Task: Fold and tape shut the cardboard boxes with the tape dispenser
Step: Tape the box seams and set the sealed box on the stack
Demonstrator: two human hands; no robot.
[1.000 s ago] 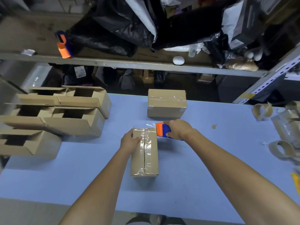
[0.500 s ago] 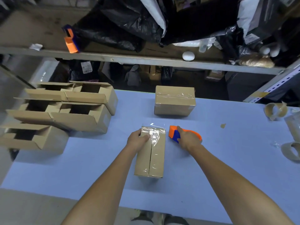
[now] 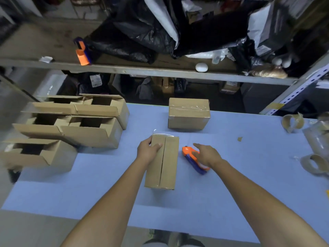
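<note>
the left hand point(image 3: 148, 152) grips the far left corner of the cardboard box point(image 3: 169, 163) on the blue table point(image 3: 249, 193). the right hand point(image 3: 207, 155), fingers straight, rests on the orange-and-blue tape dispenser point(image 3: 190, 156) lying just right of the box.

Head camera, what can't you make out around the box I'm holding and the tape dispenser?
Head view only:
tape dispenser: rear half under the right hand; contact unclear.
box: near end and underside face away; left hand covers its far left corner.
open boxes: insides in shadow.
tape cores: partly cut by the right edge.
</note>
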